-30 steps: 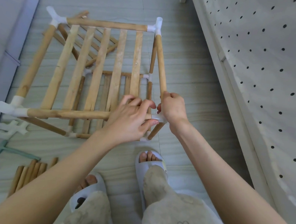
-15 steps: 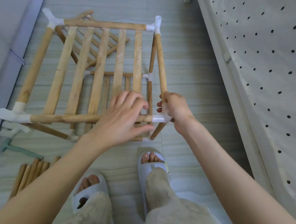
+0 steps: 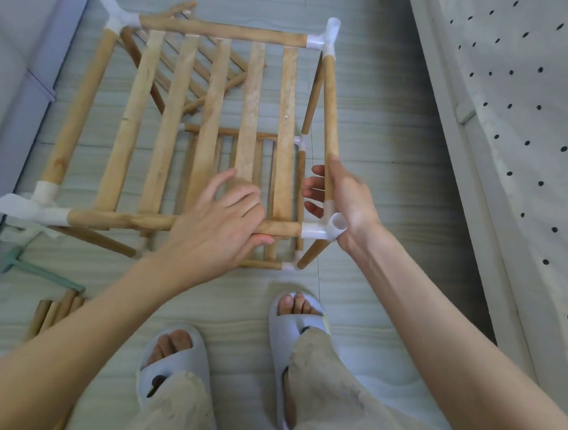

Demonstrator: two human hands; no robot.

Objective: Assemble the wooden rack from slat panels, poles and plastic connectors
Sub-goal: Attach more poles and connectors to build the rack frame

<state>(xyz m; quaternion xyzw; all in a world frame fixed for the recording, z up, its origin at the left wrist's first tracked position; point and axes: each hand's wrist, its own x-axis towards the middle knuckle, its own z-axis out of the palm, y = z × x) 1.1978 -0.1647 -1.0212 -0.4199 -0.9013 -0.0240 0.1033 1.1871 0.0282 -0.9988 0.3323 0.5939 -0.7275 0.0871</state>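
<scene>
So far, two tiers of the rack point(image 3: 215, 127) stand on the floor point(image 3: 396, 155) in front of the person's feet. The lower slat panel point(image 3: 243, 152) sits near the floor, with short poles rising from its corners, and the upper slat panel point(image 3: 212, 117) rests on top of them, framed by a far pole point(image 3: 220, 33), a left pole point(image 3: 80, 102), a right pole point(image 3: 331, 101) and a near pole point(image 3: 122, 220).

White plastic connectors sit at all four upper corners, and the near-right connector point(image 3: 321, 228) and the far-right connector point(image 3: 328, 38) each show an open socket pointing up. I judge from this that another tier is meant to go on.

The left hand point(image 3: 222, 221) curls round the near pole close to the near-right connector, thumb beneath and fingers over the top. The right hand point(image 3: 343, 198) wraps loosely round the right pole just above that same corner, fingers on the inner side. Both seem to be seating or checking this joint; whether it is fully pushed home I cannot tell.

Parts remain unused: a spare slat panel point(image 3: 192, 66) lies on the floor behind the rack, a bundle of poles point(image 3: 53, 313) lies at the lower left, and a loose connector point(image 3: 25, 234) lies by the near-left corner, beside a green tool point(image 3: 36, 269) of unclear kind. By my reckoning the job is somewhere past the midpoint, with uprights and one more panel left to fit.
</scene>
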